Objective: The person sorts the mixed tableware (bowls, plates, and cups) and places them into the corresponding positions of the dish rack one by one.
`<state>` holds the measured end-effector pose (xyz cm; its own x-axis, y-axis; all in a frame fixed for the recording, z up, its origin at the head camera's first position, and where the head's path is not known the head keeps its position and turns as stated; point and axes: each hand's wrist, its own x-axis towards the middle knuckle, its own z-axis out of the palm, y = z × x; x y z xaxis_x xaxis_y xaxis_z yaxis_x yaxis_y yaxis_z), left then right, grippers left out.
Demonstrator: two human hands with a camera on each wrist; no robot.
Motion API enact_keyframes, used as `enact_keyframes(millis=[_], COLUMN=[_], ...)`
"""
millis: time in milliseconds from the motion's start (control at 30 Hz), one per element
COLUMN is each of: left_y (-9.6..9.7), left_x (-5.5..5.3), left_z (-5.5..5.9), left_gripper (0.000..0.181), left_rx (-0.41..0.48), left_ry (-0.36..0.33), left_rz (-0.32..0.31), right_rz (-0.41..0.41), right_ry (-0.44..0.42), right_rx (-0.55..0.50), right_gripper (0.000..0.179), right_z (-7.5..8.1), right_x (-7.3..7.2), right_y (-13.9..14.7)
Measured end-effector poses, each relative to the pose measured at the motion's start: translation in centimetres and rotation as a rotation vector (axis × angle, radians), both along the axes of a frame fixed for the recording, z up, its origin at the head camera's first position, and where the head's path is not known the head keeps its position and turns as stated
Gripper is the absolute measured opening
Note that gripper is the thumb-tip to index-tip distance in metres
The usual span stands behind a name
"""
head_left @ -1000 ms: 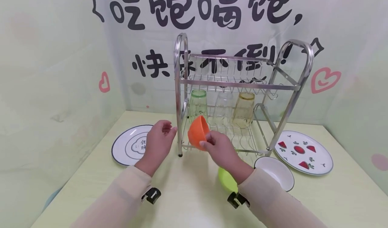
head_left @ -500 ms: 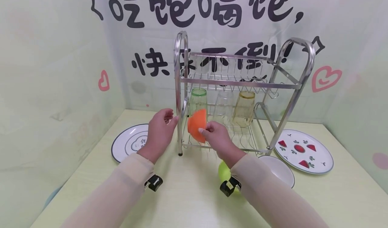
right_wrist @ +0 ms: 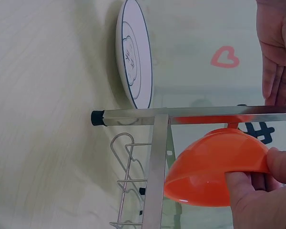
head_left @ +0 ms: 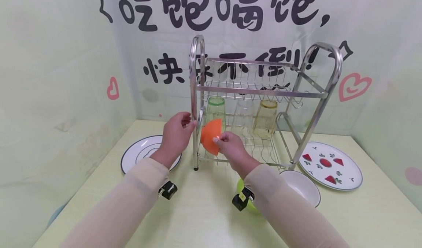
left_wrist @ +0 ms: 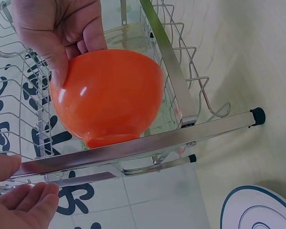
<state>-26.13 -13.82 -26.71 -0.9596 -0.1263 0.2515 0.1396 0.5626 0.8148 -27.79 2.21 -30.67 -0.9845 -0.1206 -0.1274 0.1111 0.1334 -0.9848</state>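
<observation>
My right hand [head_left: 232, 145] pinches an orange bowl [head_left: 211, 136] by the rim, thumb on one side and fingers on the other. In the head view the bowl is tipped on its side, its base toward the left post of the metal dish rack [head_left: 194, 138]. The left wrist view shows the bowl [left_wrist: 109, 95] among the rack's bars, close behind the post. My left hand [head_left: 176, 136] is at the outside of that post, with relaxed fingers and the thumb right at the metal. Behind the bowl stands a green glass [head_left: 215, 108], partly hidden.
A clear glass [head_left: 242, 118] and a yellow glass [head_left: 265, 119] share the lower tier. Plates lie on both sides: a blue-rimmed one [head_left: 135, 152] left, a watermelon-patterned one [head_left: 318, 171] right. My right arm partly covers a white bowl [head_left: 304, 187] and a lime-green dish [head_left: 240, 185].
My right hand has raised the orange bowl slightly, moved it left toward the post and turned its opening more to the right. My left hand has moved up and right to the post.
</observation>
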Motion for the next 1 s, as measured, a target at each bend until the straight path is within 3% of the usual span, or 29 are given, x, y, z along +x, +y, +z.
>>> enact_keyframes(millis=[433,1000], left_y=[0.2,0.3], left_x=[-0.8,-1.0], left_z=[0.2,0.5], left_gripper=[0.031,0.028], left_rx=[0.017,0.004], left_ry=[-0.02,-0.05], left_rz=[-0.008,0.015], right_rz=[-0.003,0.008], right_ry=[-0.048,-0.057], right_rx=[-0.045,-0.007], right_gripper=[0.009,0.012], right_z=[-1.2,-1.7], right_x=[-0.9,-1.2], right_y=[-0.5,-0.9])
